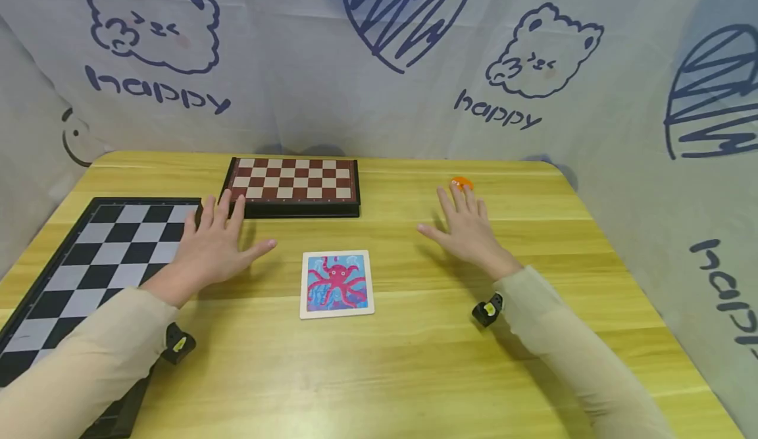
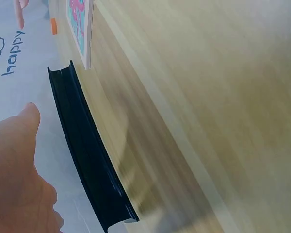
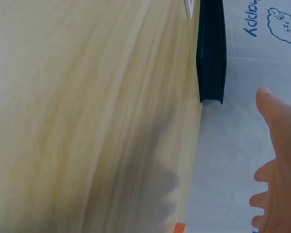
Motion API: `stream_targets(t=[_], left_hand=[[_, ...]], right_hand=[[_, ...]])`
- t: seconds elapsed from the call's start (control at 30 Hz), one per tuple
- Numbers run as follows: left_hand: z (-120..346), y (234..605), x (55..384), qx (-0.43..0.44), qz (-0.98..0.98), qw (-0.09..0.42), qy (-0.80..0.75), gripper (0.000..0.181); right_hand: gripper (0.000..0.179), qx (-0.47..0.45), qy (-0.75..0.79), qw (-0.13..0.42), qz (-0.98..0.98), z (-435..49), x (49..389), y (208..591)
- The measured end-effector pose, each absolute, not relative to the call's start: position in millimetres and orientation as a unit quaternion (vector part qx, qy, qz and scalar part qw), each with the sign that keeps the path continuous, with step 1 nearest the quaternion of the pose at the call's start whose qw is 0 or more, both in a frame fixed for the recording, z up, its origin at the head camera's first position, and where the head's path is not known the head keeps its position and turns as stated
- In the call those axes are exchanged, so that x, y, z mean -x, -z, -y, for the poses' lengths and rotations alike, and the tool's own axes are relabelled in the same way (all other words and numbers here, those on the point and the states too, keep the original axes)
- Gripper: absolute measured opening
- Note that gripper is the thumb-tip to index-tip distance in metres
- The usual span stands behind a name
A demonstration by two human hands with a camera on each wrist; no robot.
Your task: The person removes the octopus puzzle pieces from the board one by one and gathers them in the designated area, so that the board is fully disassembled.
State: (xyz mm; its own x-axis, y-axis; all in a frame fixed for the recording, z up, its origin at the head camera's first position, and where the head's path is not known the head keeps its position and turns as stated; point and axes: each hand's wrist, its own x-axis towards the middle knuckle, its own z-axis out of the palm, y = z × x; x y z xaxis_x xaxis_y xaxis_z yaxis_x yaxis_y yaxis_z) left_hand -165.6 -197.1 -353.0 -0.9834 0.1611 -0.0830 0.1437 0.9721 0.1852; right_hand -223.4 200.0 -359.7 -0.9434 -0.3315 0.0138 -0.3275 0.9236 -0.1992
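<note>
One octopus picture tile [image 1: 337,284] lies on the table [image 1: 414,360] between the hands, nearer the left hand [image 1: 213,248]. Both hands, the right hand [image 1: 470,228] too, are spread flat and hold nothing. Two chessboards: a brown chessboard [image 1: 293,182] beyond the left fingertips, a black chessboard [image 1: 89,261] beneath the left wrist. One orange piece [image 1: 461,181] sits at the right fingertips.

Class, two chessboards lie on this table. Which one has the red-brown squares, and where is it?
The smaller chessboard at the table's far edge, beyond the octopus card. The larger chessboard on the left has black and pale grey squares.
</note>
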Motion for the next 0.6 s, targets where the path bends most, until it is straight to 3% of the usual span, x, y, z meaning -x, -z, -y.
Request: stream_targets(t=[0.6], left_hand=[[181.5, 363.4, 166.5, -0.148, -0.984, 0.070, -0.076, 0.101]], right_hand=[[0.089, 0.211, 0.136, 0.023, -0.968, -166.3, 220.3, 355.1]])
